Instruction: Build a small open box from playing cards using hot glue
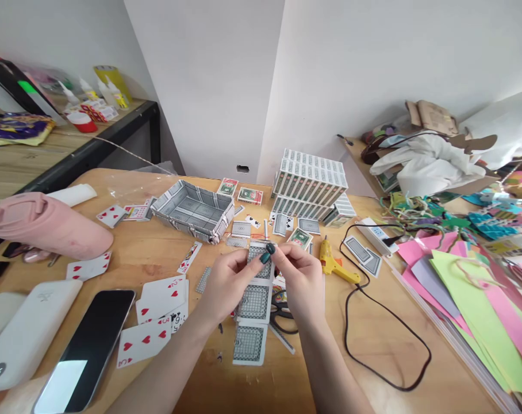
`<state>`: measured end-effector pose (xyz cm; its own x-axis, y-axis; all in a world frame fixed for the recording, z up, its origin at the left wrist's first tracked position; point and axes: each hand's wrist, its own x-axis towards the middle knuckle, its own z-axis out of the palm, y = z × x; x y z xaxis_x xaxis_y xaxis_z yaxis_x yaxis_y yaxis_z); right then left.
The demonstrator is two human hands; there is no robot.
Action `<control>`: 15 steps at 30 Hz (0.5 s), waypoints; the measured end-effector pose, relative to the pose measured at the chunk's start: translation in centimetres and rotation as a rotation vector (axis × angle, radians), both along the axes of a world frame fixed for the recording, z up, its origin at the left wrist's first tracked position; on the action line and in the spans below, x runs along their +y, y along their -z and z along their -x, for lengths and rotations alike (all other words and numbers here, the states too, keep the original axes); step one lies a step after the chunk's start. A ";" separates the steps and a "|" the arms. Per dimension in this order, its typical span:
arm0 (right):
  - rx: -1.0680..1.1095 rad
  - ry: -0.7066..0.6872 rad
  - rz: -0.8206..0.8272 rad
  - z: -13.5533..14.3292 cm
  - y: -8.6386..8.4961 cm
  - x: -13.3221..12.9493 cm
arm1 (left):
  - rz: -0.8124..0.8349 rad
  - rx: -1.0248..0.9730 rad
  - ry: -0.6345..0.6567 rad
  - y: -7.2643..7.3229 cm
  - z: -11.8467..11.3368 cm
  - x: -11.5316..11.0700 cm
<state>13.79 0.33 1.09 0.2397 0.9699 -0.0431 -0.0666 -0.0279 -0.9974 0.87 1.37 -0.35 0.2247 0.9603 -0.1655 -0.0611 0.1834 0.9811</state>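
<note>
A strip of playing cards (253, 303) joined end to end, patterned backs up, runs toward me under my hands. My left hand (230, 279) is closed on the far part of this strip, thumb on top. My right hand (302, 279) pinches the same far end, its thumb tip meeting the left thumb. Black-handled scissors (282, 315) lie partly under the strip, beside my right hand. To the right rests a yellow glue gun (333, 263) with a black cord. An open tray built from cards (179, 225) stands beyond my left hand.
Boxed card decks (310, 181) are stacked at the back. Loose cards (161, 299), a phone (86, 351), a white power bank (30, 333) and a pink pouch (49, 224) lie left. Coloured paper (472, 316) and a power strip (377, 236) are on the right.
</note>
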 end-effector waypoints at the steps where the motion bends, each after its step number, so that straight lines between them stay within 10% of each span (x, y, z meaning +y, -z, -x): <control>1: 0.003 0.002 -0.002 0.0 0.1 0.0 | -0.013 0.021 -0.008 -0.1 -0.1 -0.1; 15: 0.095 -0.046 0.027 -0.3 0.9 -0.1 | -0.020 0.096 0.061 0.4 0.7 -1.5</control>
